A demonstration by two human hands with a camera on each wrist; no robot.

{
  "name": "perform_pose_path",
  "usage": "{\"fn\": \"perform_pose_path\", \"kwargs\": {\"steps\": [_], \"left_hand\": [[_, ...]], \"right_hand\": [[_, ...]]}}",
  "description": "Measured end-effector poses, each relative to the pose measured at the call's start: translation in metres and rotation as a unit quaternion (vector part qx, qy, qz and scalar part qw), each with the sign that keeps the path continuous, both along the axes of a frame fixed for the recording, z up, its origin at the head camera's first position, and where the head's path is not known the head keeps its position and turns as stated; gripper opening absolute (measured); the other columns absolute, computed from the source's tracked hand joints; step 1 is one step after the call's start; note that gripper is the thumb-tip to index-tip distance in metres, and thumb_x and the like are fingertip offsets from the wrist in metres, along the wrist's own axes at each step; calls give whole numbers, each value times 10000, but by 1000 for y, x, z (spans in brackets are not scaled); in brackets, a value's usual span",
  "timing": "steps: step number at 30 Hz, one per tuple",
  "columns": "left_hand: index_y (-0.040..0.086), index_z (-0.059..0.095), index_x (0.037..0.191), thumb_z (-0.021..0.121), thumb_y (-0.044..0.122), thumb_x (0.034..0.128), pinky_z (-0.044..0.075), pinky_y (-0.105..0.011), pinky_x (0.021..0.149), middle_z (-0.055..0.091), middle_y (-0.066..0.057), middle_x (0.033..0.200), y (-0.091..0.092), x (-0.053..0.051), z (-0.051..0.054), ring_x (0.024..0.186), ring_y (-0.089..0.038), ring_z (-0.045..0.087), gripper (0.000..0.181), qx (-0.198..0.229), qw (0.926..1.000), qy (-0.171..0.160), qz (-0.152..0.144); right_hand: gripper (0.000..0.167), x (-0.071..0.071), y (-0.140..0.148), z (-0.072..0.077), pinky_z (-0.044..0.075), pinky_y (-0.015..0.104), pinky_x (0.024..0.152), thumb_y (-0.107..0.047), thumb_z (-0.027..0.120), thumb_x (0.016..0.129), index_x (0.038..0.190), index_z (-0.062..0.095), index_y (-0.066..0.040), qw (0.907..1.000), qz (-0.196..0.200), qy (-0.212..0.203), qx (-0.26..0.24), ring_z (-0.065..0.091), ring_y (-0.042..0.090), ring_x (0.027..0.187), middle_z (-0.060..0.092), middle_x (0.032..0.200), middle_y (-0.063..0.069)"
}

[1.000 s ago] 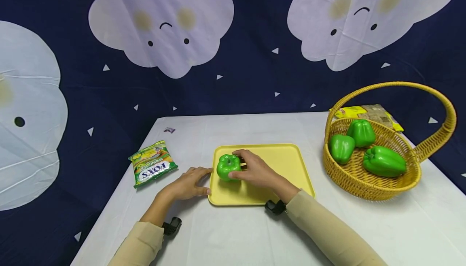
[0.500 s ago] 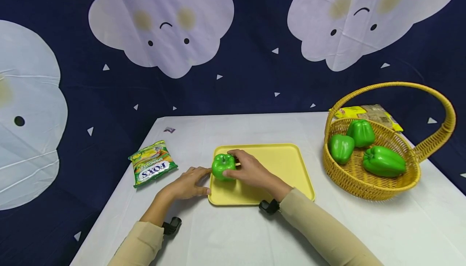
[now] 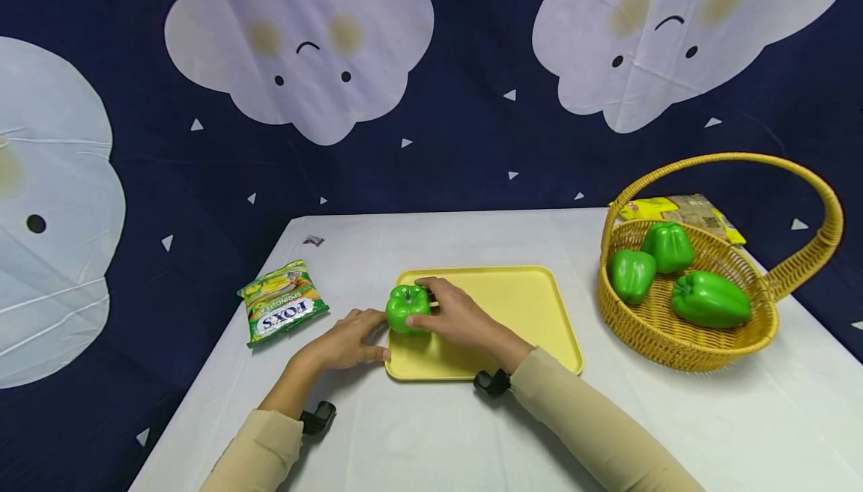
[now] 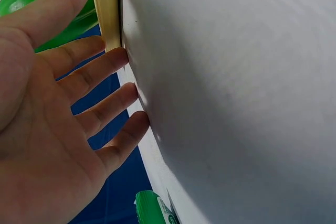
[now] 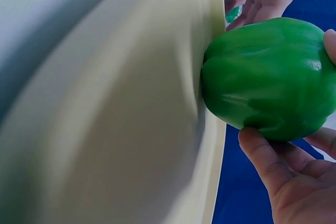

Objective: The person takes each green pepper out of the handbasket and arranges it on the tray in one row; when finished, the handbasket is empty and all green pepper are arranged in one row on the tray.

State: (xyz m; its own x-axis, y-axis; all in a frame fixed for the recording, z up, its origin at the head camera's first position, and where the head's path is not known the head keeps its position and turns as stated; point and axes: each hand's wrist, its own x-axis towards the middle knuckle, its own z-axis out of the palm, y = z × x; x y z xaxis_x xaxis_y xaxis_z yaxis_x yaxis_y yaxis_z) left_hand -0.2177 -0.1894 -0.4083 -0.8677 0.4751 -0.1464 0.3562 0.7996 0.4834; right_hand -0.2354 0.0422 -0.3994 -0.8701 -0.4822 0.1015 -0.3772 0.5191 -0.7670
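My right hand (image 3: 461, 318) grips a glossy green bell pepper (image 3: 407, 309) from its right side, thumb in front and fingers behind. The pepper stands upright at the left end of a yellow rectangular tray (image 3: 506, 312). In the right wrist view, the base of the pepper (image 5: 262, 77) meets the tray surface. My left hand (image 3: 347, 341) is at the tray's left edge, its thumb and fingertips by the rim and its palm beside it. The left wrist view has the fingers of this hand (image 4: 58, 119) spread and nearly straight, with nothing held.
A woven basket (image 3: 661, 353) with a tall arched handle stands at right, with 3 green bell peppers inside. Behind it lies a yellow packet (image 3: 681, 211). A green FOX'S candy bag (image 3: 283, 303) lies left of the tray, and a small wrapped sweet (image 3: 313, 240) lies farther back.
My right hand has moved the bell pepper leftward across the tray to its left edge, close to my left fingers. The left hand has stayed in place.
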Motion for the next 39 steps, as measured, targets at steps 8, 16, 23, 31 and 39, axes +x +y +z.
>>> {"fn": "perform_pose_path", "kwargs": {"steps": [8, 16, 23, 31, 39], "left_hand": [[81, 420, 1412, 707, 363, 821, 279, -579, 1112, 450, -116, 1448, 0, 1, 1, 1349, -348, 363, 715, 29, 10000, 6, -10], [80, 419, 1413, 710, 350, 820, 278, -572, 1117, 449, -116, 1450, 1, 1, 2, 1352, -348, 361, 713, 12, 10000, -9, 1], [77, 409, 1420, 707, 354, 821, 276, -569, 1119, 446, -120, 1450, 1, 1, 2, 1350, -350, 361, 723, -14, 10000, 0, 6], [89, 388, 1435, 704, 349, 825, 279, -578, 1113, 446, -122, 1450, 1, 2, 3, 1345, -355, 365, 735, 7, 10000, -7, -21], [83, 407, 1423, 706, 345, 825, 284, -562, 1117, 455, -122, 1444, 1, 2, 2, 1340, -349, 372, 718, -42, 10000, 34, -28]], "right_hand": [[733, -1, -2, -1, 500, 341, 955, -425, 682, 838, 1412, 385, -78, 9999, 4, 2, 120, 571, 212, 1138, 543, 1286, 73], [776, 0, -1, 1, 493, 360, 971, -453, 685, 827, 1433, 355, -99, 9997, -22, -56, 247, 555, 231, 1170, 504, 1340, 83], [783, 5, 4, 5, 496, 385, 961, -487, 686, 814, 1430, 361, -130, 9992, -77, 144, 356, 533, 251, 1195, 468, 1379, 84], [750, 13, 19, 13, 470, 447, 987, -470, 691, 812, 1425, 379, -170, 9985, -286, 365, 295, 497, 280, 1259, 458, 1412, 50], [675, 19, 42, 24, 480, 440, 987, -386, 694, 832, 1393, 415, -136, 9965, -300, 782, 45, 516, 273, 1229, 510, 1334, 79]]}}
